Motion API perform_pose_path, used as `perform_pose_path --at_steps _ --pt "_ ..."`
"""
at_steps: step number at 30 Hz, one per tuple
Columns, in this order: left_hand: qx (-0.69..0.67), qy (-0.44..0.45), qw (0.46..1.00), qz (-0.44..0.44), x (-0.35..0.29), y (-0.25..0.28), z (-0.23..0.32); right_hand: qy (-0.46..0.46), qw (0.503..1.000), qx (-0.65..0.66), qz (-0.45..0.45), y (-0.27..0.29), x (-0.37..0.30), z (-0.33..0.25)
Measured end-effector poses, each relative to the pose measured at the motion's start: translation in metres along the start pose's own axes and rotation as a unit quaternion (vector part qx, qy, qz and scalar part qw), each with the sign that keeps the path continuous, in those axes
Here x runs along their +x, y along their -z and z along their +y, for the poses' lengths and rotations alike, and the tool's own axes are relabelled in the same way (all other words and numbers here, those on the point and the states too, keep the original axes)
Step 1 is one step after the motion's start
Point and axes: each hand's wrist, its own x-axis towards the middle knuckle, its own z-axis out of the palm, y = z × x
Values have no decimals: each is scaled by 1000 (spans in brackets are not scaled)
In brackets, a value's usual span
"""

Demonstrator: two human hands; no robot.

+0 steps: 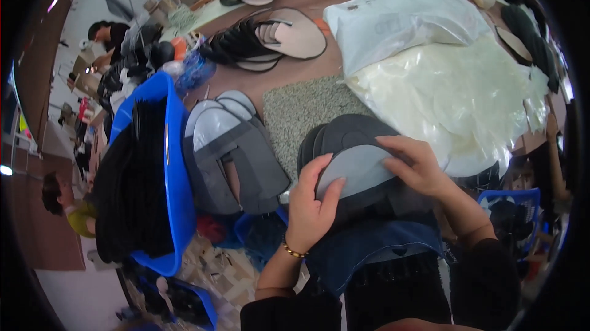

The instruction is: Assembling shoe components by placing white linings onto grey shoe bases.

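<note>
A light grey half-moon toe piece (361, 171) lies over a dark grey shoe upper (393, 199) close in front of me. My left hand (310, 205) grips its left edge between thumb and fingers. At the other end, my right hand (418, 168) has its fingers bent on the piece's upper right edge. Behind them, more dark grey shoe pieces (350, 129) are stacked, partly on a speckled stone slab (295, 110). To the left lies a pile of dark grey uppers (206, 174) with shiny light grey toes.
At left stands a blue basin (179, 208) full of black pieces (138, 177). A white plastic bag (405, 17) and creamy, glossy sheets (442, 94) cover the right side. Black uppers with beige linings (301, 36) lie farther back. Two people are in the left background.
</note>
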Motion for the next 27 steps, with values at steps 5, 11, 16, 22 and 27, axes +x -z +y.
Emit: perform_pose_path --at_steps 5,11,16,22,27 --pt "-22 -31 996 76 44 101 27 18 998 10 64 -8 8 13" --pt "508 -50 856 82 117 259 -117 70 967 -223 101 -54 13 37" --pt "517 10 836 183 101 216 -176 62 945 -317 40 -56 10 53" --pt "425 -78 854 290 102 193 -148 56 940 -336 26 -55 15 52" --pt "316 -81 898 296 117 216 -152 61 933 -352 50 -57 18 52"
